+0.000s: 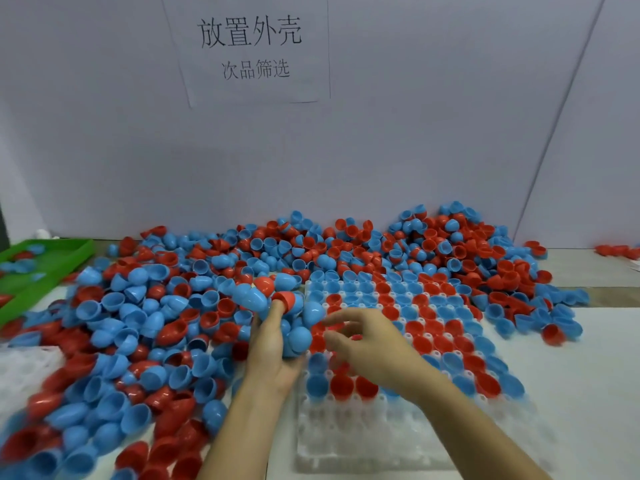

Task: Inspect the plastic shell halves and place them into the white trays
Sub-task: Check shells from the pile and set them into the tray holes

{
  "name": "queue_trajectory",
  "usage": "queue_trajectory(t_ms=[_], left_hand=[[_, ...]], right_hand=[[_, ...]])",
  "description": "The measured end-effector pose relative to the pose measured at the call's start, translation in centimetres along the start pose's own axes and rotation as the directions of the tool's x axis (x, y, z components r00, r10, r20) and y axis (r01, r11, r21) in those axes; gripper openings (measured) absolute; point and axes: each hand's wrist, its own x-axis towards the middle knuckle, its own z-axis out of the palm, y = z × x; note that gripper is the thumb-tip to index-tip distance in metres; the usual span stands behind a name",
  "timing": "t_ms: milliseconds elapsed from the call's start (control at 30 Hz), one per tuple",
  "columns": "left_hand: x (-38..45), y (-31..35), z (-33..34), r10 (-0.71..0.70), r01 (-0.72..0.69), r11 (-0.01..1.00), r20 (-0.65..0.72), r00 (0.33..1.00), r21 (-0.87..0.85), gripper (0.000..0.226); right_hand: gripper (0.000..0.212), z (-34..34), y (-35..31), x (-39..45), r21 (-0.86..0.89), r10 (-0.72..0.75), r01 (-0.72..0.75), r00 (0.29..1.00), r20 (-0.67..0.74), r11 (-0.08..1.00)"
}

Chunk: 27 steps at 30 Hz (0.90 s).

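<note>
Grey wall with a paper sign (254, 46) behind a pale table (588, 393); far left a green tray (52, 252) with a few shell halves in it, then a big loose heap of red and blue shell halves (138, 323) spreading across to the wall. My left hand (273, 348) is curled round a bunch of blue shells (299, 339), with a red shell (285, 299) capped on a fingertip, just left of the white tray (363, 441). My right hand (367, 341) hovers over the tray's filled middle rows, fingers loosely spread and holding nothing I can see; the tray's near rows are unfilled, and more shells lie to its right.
</note>
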Motion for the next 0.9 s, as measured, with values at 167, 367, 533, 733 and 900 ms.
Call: queue_trajectory(t_ms=[167, 367, 533, 733, 900], left_hand=[[0.2, 0.2, -0.3, 0.011, -0.011, 1.000, 0.028, 1.000, 0.004, 0.031], [-0.1, 0.2, -0.4, -0.011, -0.004, 0.995, 0.143, 0.990, 0.102, 0.029], [0.0, 0.4, -0.6, 0.023, -0.035, 0.991, 0.096, 0.995, 0.131, 0.038], [0.4, 0.3, -0.8, 0.057, -0.061, 0.996, 0.051, 0.997, 0.068, 0.033], [0.7, 0.5, -0.8, 0.044, -0.044, 0.999, 0.010, 0.999, 0.009, 0.024]], right_hand=[[0.008, 1.6, 0.4, 0.8, 0.360, 0.002, 0.010, 0.999, -0.032, 0.933], [0.022, 1.6, -0.5, 1.6, 0.642, 0.129, -0.137, 0.990, 0.059, 0.755], [0.027, 0.2, -1.2, 1.9, 0.718, 0.131, -0.293, 0.953, 0.274, 0.631], [0.016, 0.0, -1.1, 2.0, 0.629, 0.164, -0.420, 0.891, 0.424, 0.654], [0.018, -0.3, -1.2, 1.5, 0.616, 0.178, -0.313, 0.946, 0.271, 0.723]])
